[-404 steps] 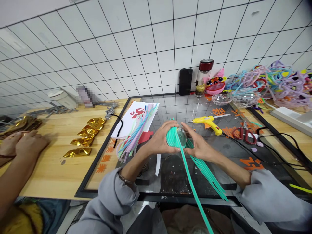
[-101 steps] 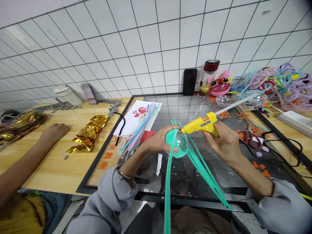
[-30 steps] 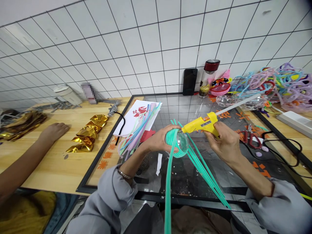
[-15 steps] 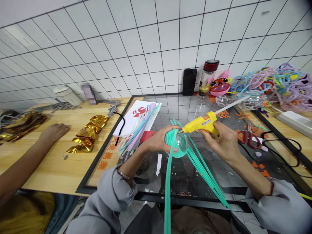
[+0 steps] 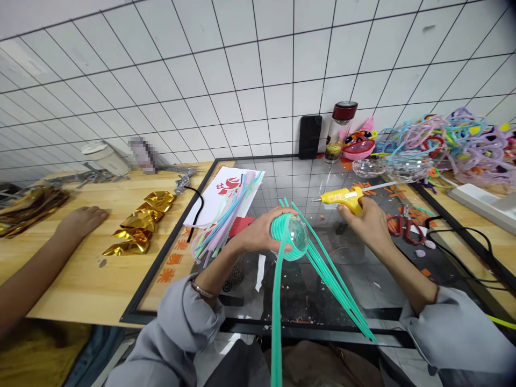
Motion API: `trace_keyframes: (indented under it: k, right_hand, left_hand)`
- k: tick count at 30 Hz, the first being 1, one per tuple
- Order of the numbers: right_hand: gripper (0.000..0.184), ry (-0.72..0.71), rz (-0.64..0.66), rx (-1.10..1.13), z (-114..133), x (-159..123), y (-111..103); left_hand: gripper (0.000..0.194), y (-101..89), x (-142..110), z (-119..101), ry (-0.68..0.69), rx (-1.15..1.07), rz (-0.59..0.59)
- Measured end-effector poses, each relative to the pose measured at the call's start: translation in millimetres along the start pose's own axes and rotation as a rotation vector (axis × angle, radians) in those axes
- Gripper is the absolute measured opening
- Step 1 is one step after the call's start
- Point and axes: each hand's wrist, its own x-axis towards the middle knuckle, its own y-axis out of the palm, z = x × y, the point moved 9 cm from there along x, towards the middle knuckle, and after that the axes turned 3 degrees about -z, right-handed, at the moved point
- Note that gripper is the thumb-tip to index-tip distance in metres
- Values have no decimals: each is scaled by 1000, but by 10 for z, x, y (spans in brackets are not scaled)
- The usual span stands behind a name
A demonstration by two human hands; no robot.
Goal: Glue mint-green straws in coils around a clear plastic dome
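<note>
My left hand (image 5: 260, 232) is closed around a clear plastic ball (image 5: 299, 234) that is partly wrapped in green strips (image 5: 279, 230). One green strip hangs down from the ball toward me. More loose green strips (image 5: 336, 285) slant away behind it to the lower right. In my right hand (image 5: 371, 223) is a yellow glue gun (image 5: 342, 198), held by its handle, with a white glue stick (image 5: 381, 186) coming out of its back. Its nozzle points left, apart from the ball and a little above it.
Red-handled scissors (image 5: 406, 227) and a black cord lie at right. Pastel strips (image 5: 229, 215) rest on white paper (image 5: 207, 201). At left are folded gold foil (image 5: 141, 223) and another person's hand (image 5: 86, 219). A phone (image 5: 310, 137) and a glass bottle (image 5: 337, 131) stand against the wall.
The glue gun has moved away from the ball, its nozzle going from touching the green wrapping to hanging clear above right. My left hand keeps its hold on the ball.
</note>
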Motion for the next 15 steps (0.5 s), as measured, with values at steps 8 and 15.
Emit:
trace_keyframes:
  k: [8, 15]
  right_hand:
    - [38, -6, 85, -298, -215, 9, 294]
    - [45, -174, 35, -509, -49, 13, 263]
  left_hand:
    - [74, -12, -4, -58, 33, 77, -17]
    - [78, -14, 4, 4, 13, 81, -23]
